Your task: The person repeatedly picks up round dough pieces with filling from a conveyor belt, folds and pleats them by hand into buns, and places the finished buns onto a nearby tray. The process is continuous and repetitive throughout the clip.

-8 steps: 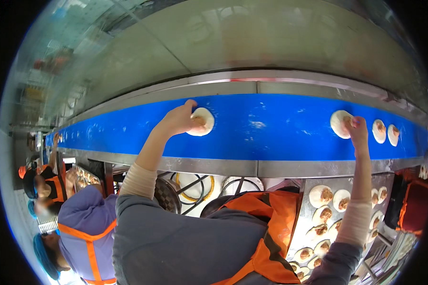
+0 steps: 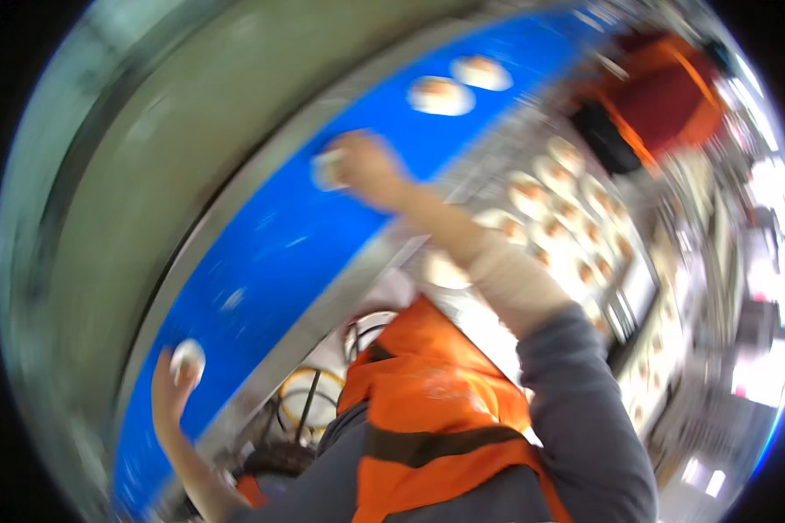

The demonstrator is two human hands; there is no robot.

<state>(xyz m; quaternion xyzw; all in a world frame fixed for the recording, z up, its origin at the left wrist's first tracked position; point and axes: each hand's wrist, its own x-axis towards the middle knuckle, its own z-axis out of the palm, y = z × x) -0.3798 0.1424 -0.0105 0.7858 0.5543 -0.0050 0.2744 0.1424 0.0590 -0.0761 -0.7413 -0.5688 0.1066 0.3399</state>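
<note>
My right hand (image 2: 368, 167) is over the blue conveyor belt (image 2: 275, 248), its fingers curled onto a white dough round (image 2: 326, 171). Motion blur hides exactly how the fingertips grip. Farther to the left and lower in view, my left hand (image 2: 167, 392) holds another dough round (image 2: 188, 359) by its edge, with a brownish filling patch showing on it. Two more dough rounds with filling lie on the belt beyond my right hand, a nearer one (image 2: 440, 96) and a farther one (image 2: 482, 73).
A metal tray (image 2: 480, 318) with several filled dough rounds stands right of the belt, below my right forearm. A person in dark red and orange (image 2: 663, 105) is beyond it. A steel rail (image 2: 323, 318) edges the belt. Round yellow-rimmed hoops (image 2: 311, 397) sit below.
The view has swung to the right and blurred, so the belt now runs diagonally. Both hands remain at dough rounds. More of the tray shows.
</note>
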